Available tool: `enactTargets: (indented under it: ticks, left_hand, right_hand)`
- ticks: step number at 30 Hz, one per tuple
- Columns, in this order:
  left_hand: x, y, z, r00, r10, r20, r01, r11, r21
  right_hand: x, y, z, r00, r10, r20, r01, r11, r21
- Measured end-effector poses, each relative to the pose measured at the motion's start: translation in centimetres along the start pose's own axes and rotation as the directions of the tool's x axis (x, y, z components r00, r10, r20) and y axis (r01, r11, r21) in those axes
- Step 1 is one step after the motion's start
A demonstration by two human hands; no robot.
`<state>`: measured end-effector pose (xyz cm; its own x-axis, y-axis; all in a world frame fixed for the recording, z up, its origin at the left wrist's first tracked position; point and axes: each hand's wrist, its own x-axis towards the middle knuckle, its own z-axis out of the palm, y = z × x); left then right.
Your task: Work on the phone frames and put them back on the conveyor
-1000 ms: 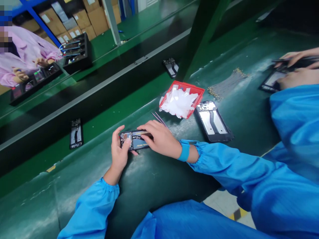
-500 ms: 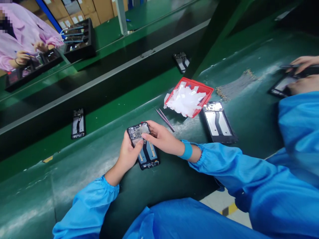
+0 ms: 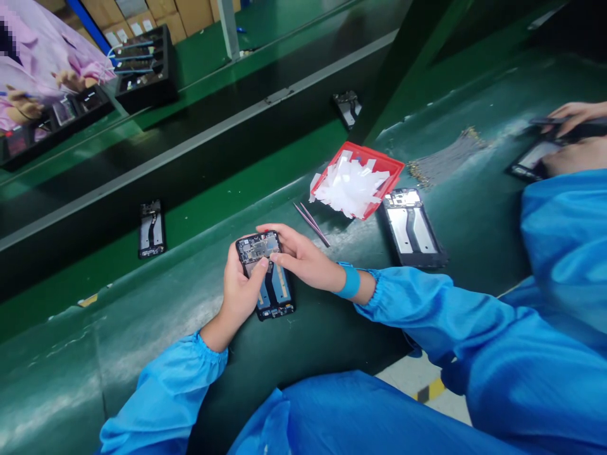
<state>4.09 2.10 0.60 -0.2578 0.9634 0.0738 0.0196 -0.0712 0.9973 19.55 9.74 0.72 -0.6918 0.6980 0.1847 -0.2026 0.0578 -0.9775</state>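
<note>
An opened smartphone (image 3: pixel 272 287) with its circuit board bare at the top end is held between my two hands above the green bench mat. My left hand (image 3: pixel 241 278) grips its left edge, thumb lying on the lower part of the board. My right hand (image 3: pixel 303 256) closes round the upper right edge, its thumb pressed near the board's lower right and a finger along the top. Just beyond my right hand lie tweezers (image 3: pixel 312 225). A red tray (image 3: pixel 386 161) heaped with white paper-like strips (image 3: pixel 351 183) stands farther off.
Another opened phone (image 3: pixel 411 227) lies right of the tray, near a bundle of thin cables (image 3: pixel 446 158). Two more phones, one at left (image 3: pixel 152 229) and one at back (image 3: pixel 348 109), rest on the green strip. A co-worker's hands (image 3: pixel 576 136) hold a phone at right; someone in pink works opposite.
Both hands and the phone have shifted slightly left. My left thumb has slid up to the board's lower edge, and a right finger now reaches along the phone's top. The view has tilted slightly.
</note>
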Motion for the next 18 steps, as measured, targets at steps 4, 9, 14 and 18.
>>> enactTargets:
  ticks: [4,9,14,18]
  left_hand:
    - [-0.1,0.4,0.2,0.999,0.006,-0.033,-0.004,0.999,0.051]
    - [-0.2,0.6,0.5,0.994,0.002,-0.107,0.01,0.994,0.105]
    - [-0.1,-0.3,0.3,0.984,-0.064,-0.166,0.072,0.996,0.045]
    - [1.7,0.3,-1.4,0.954,-0.154,-0.258,0.149,0.988,-0.037]
  right_hand:
    - [0.0,-0.6,0.0,1.0,0.028,-0.009,-0.027,0.996,0.087]
    - [0.1,0.0,0.2,0.997,0.069,-0.046,-0.066,0.995,0.079]
    - [0.8,1.5,0.8,0.994,0.079,-0.069,-0.066,0.983,0.173]
    - [0.8,2.3,1.3,0.996,0.089,-0.027,-0.085,0.99,0.115]
